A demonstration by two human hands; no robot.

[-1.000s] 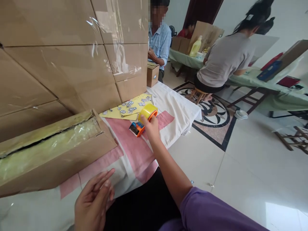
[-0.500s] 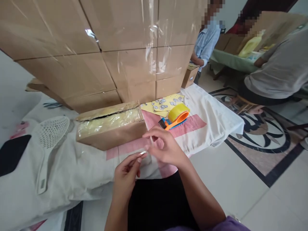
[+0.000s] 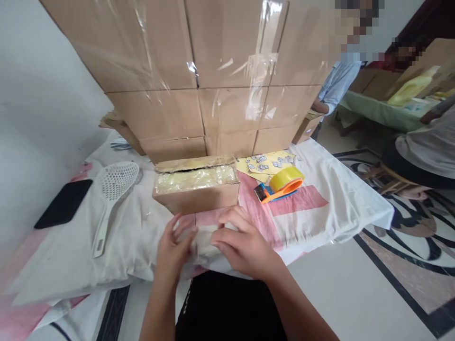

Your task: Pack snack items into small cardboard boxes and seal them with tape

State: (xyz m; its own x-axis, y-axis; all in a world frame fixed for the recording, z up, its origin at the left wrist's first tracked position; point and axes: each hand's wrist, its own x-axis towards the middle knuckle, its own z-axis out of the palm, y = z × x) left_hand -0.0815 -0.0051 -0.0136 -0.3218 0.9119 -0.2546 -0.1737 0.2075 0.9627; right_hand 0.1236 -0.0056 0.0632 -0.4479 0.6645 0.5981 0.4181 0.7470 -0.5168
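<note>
On the white cloth (image 3: 117,237), I see both hands have dropped since half a second ago: left hand (image 3: 173,251) and right hand (image 3: 241,244) now rest flat, fingers loosely spread, holding nothing. Just beyond them lies the small cardboard box (image 3: 197,189), long axis left-right, open top upward.

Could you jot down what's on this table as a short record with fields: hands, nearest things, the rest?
left hand: flat on the cloth, fingers spread, holding nothing
right hand: resting on the cloth beside the left, holding nothing
nearest thing: small box just beyond the hands, its top covered in yellowish tape
tape dispenser: orange, yellow roll, right of the box
scoop: white, perforated, left of the box
phone: dark, far left
behind: stacked cartons
</note>
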